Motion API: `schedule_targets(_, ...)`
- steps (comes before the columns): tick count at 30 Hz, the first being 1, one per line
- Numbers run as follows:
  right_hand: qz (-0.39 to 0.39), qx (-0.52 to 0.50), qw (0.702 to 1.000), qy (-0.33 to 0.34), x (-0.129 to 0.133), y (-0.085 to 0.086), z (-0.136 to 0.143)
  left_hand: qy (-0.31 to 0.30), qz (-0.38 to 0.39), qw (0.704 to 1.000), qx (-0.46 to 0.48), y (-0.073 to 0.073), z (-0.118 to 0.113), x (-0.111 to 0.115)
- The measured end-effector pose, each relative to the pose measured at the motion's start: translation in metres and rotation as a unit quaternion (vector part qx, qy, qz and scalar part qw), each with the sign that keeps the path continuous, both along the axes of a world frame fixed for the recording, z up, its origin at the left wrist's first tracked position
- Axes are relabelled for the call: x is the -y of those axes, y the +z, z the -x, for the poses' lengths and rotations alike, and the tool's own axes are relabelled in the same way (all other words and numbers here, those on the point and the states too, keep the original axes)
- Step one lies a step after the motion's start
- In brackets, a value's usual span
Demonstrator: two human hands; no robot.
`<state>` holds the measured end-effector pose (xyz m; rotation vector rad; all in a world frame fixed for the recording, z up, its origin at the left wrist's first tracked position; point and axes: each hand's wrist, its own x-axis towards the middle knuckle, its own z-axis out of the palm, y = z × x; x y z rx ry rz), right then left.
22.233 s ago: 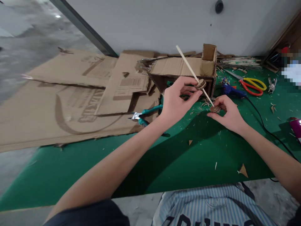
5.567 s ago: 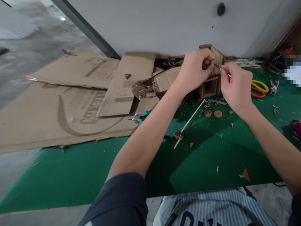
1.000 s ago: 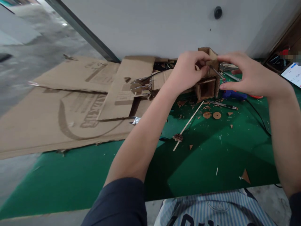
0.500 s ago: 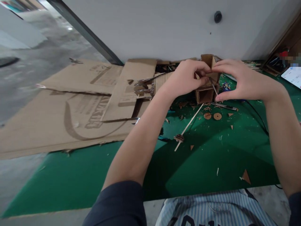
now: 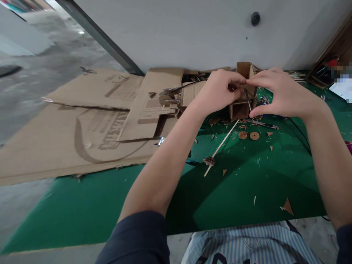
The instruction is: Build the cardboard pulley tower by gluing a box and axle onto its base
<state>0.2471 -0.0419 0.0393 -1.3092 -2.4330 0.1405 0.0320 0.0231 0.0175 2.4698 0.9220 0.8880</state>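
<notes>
A small cardboard box structure [image 5: 244,69] with open compartments stands at the back of the green table. My left hand [image 5: 224,88] reaches its left side with fingers curled in a pinch; what lies between them is hidden. Opposite it, my right hand [image 5: 277,93] has its index fingertip by the left fingers at the box. Its thumb is lower, against the bottom end of a thin dark metal rod [image 5: 248,99]. The rod slants in front of the box, its top end close to my left thumb. Below lie a utility knife [image 5: 262,124] and two cardboard discs [image 5: 254,136].
A wooden stick [image 5: 224,141] carrying a cardboard wheel lies across the green table [image 5: 247,190]. Large cardboard sheets [image 5: 55,146] cover the left side. Cardboard scraps [image 5: 287,206] are scattered about. A dark cable [image 5: 301,132] runs at right, and a white wall [image 5: 192,33] stands behind.
The rod stands slightly steeper, and my right hand with its thumb has shifted a little to the left. My left hand stays at the box almost unmoved.
</notes>
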Motion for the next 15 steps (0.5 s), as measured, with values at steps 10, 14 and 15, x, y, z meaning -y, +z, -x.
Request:
schedule_targets(10,-0.019,0.0,1.0,-0.01,-0.003,0.0,0.0028,-0.006,0.002,1.0,0.014,-0.0023,-0.001,0.002)
schedule_targets(14,-0.029,-0.016,0.999,-0.035,-0.0065,-0.0015,0.0006,-0.005,-0.01,1.0,-0.011,0.0009,-0.0048,0.0066)
schedule_targets(15,-0.032,-0.021,0.999,-0.038,-0.0073,-0.002,0.0001,-0.002,-0.013,1.0,-0.019,0.0021,-0.0056,0.0076)
